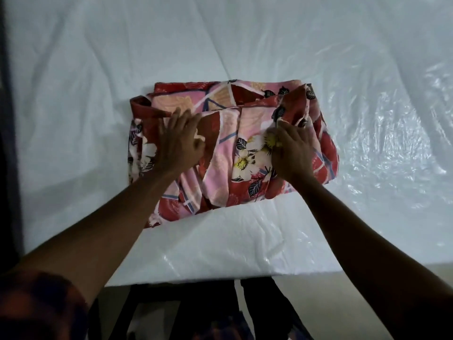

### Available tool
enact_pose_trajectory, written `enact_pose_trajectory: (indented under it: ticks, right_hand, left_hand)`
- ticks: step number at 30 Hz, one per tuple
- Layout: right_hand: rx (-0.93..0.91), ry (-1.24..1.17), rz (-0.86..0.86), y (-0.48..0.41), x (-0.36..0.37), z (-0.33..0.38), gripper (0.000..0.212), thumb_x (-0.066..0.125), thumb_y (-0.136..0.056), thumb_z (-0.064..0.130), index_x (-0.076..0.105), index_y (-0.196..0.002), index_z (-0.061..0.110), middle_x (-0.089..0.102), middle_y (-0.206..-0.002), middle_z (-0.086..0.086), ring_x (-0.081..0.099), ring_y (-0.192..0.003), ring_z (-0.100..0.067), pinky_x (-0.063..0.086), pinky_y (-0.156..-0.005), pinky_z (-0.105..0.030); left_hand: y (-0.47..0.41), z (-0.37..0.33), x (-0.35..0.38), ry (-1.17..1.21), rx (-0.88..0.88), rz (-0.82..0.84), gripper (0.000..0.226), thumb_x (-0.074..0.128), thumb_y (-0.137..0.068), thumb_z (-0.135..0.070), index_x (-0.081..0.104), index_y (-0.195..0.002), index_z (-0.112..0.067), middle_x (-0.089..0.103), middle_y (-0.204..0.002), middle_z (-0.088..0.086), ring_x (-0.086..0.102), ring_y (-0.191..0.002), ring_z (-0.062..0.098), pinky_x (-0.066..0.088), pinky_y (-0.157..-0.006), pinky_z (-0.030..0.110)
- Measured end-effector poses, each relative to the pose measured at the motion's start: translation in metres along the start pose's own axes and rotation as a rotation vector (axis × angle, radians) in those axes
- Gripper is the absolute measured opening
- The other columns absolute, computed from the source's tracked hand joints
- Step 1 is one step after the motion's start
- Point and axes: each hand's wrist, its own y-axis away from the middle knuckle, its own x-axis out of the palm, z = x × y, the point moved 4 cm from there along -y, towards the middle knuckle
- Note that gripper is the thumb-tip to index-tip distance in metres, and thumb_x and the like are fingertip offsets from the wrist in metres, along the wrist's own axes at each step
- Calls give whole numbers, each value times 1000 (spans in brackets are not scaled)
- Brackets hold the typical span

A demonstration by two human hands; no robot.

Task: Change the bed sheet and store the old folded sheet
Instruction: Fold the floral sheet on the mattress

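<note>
A folded sheet [228,153], red and pink with white flowers and dark leaves, lies as a thick bundle on the bare mattress [220,45], which is wrapped in clear plastic. My left hand [179,141] lies on the bundle's left part, fingers spread and pressing down on a folded edge. My right hand [291,153] is on the bundle's right part, its fingers pinching a raised flap of the cloth near the upper right corner.
The mattress's near edge [196,278] runs just in front of my body. A dark frame or wall [7,143] stands along the left side. Shiny crinkled plastic [392,143] covers the mattress's right half. Dark floor and my legs show below the edge.
</note>
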Motion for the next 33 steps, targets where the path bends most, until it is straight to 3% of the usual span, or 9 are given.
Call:
enact_pose_trajectory:
  ticks: [4, 8, 12, 18, 21, 26, 29, 31, 33]
  right_hand:
    - [25, 56, 28, -48, 7, 11, 56, 51, -82, 14, 55, -137, 22, 46, -152, -2, 35, -141, -31, 28, -111, -50]
    - [-73, 163, 177, -100, 23, 38, 57, 45, -85, 13, 53, -139, 30, 46, -152, -1, 31, -145, -30, 14, -118, -62]
    - [-64, 207, 217, -112, 30, 46, 24, 49, -90, 19, 69, -104, 24, 70, -116, -1, 55, -117, -29, 22, -112, -60]
    - [-26, 186, -107, -123, -21, 57, 26, 43, -79, 18, 68, -85, 16, 68, -81, -2, 57, -91, -29, 32, -93, -46]
    - [3, 171, -178, -151, -31, 54, 25, 44, -86, 23, 67, -91, 18, 69, -89, -1, 57, -100, -29, 33, -97, -47]
    - [64, 137, 144, -175, 18, 27, 44, 41, -97, 30, 53, -139, 25, 51, -147, -6, 40, -139, -30, 26, -113, -57]
    - [36, 82, 28, -150, 22, 33, 51, 31, -102, 42, 41, -150, 27, 32, -161, -5, 22, -151, -26, 14, -120, -56]
    - [-6, 110, -4, -122, 26, 40, 55, 26, -104, 51, 29, -156, 31, 17, -167, -3, 9, -154, -24, 3, -122, -57]
    - [18, 122, 116, -102, 40, 33, 62, 21, -103, 60, 15, -159, 35, 2, -168, 0, -4, -155, -24, -3, -121, -59]
  left_hand:
    - [-40, 38, -7, 34, -84, 108, 75, 66, -74, -45, 50, -143, -20, 59, -137, 11, 50, -130, 34, 30, -113, 57]
    - [-54, 42, -11, -17, 28, 220, 57, 77, -74, -24, 64, -127, -7, 64, -117, 20, 58, -108, 43, 50, -92, 48]
    - [-49, 32, -15, 48, 131, 139, 26, 72, -76, -11, 66, -99, -2, 63, -91, 19, 61, -85, 40, 50, -67, 41]
    - [-75, 29, -56, 121, 108, -133, 16, 60, -77, -7, 68, -91, -8, 69, -84, 14, 62, -82, 36, 51, -69, 41]
    - [-108, 30, -75, -1, 49, -187, 12, 61, -79, -10, 65, -90, -10, 68, -87, 14, 60, -90, 40, 44, -76, 45]
    - [-126, 42, -59, -108, -100, -188, 39, 57, -85, -8, 62, -123, -18, 60, -127, 11, 47, -126, 35, 33, -99, 50]
    - [-102, 28, -48, -66, -49, -291, 41, 45, -95, -28, 56, -134, -22, 54, -141, 5, 40, -138, 28, 28, -108, 51]
    - [-75, 8, -31, -61, -28, -239, 51, 41, -98, -47, 49, -144, -25, 44, -154, 6, 31, -147, 29, 21, -116, 56]
    - [-51, -19, -7, -87, 15, -109, 65, 36, -96, -60, 34, -154, -30, 26, -164, 6, 17, -152, 31, 14, -118, 62]
